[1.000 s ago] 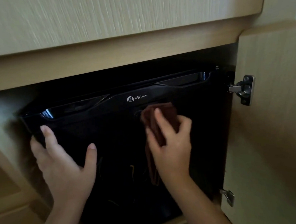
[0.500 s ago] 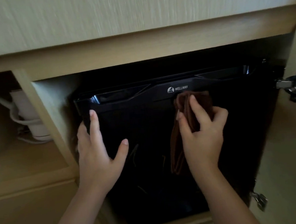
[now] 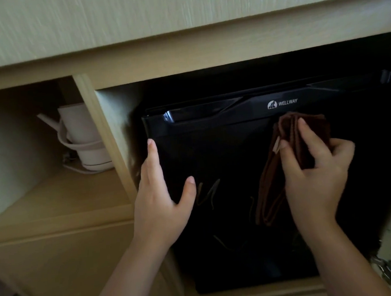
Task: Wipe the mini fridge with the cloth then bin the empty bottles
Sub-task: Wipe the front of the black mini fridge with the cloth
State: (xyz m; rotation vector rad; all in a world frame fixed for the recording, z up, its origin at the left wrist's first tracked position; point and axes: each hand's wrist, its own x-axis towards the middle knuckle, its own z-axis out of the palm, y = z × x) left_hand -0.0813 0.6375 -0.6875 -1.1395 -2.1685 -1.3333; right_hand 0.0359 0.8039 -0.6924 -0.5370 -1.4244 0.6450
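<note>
The right hand [image 3: 317,176] pinches the folded brown cloth [image 3: 270,188], soft and nappy, against the glossy black door of the mini fridge [image 3: 224,150], just under the logo. It has barely shifted since a second ago, so the wiping seems only begun. The left hand [image 3: 161,203] lies flat, fingers straight, on the door's left edge.

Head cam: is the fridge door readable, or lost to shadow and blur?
Head view: the mini fridge door sits in cabinet shadow, nearly black; only glare on its top trim and the logo read. The cloth, left hand and right hand are lit and fairly sharp. The wood panel above looks smeared.
</note>
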